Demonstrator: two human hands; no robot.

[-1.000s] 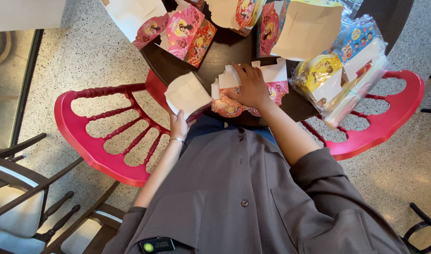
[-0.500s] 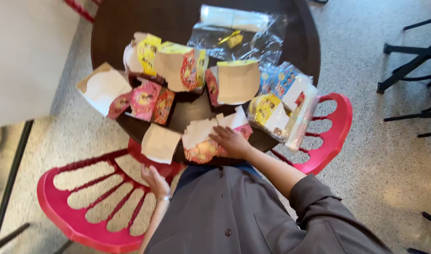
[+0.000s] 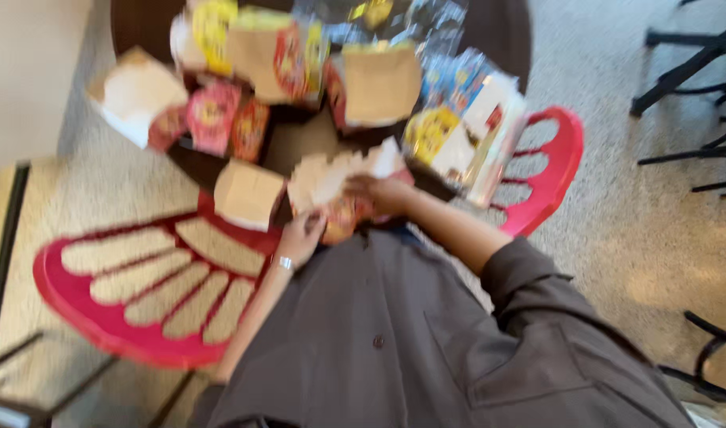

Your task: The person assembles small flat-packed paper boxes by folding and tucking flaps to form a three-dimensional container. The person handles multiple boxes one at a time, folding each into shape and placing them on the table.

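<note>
The picture is blurred by motion. My left hand (image 3: 301, 236) grips the near edge of a flat tan cardboard piece (image 3: 247, 192) at the front of a dark round table (image 3: 498, 32). My right hand (image 3: 387, 194) lies with fingers curled on a fanned stack of flat white and pink cardboard blanks (image 3: 335, 178) beside it. A silver band shows on my left wrist. Behind them stand several folded paper boxes: a pink and red one (image 3: 214, 117), a yellow and tan one (image 3: 268, 54) and a tan one (image 3: 379, 83).
A white open box (image 3: 135, 93) sits at the table's left edge. Clear plastic bags with colourful packs (image 3: 462, 127) lie on the right. Red chairs (image 3: 133, 273) flank me left and right (image 3: 553, 170). Black chair legs (image 3: 688, 71) stand on the speckled floor at right.
The view has swung and come closer to the table. My left hand has kept its hold on the tan piece. My right hand has stayed on the stack of blanks.
</note>
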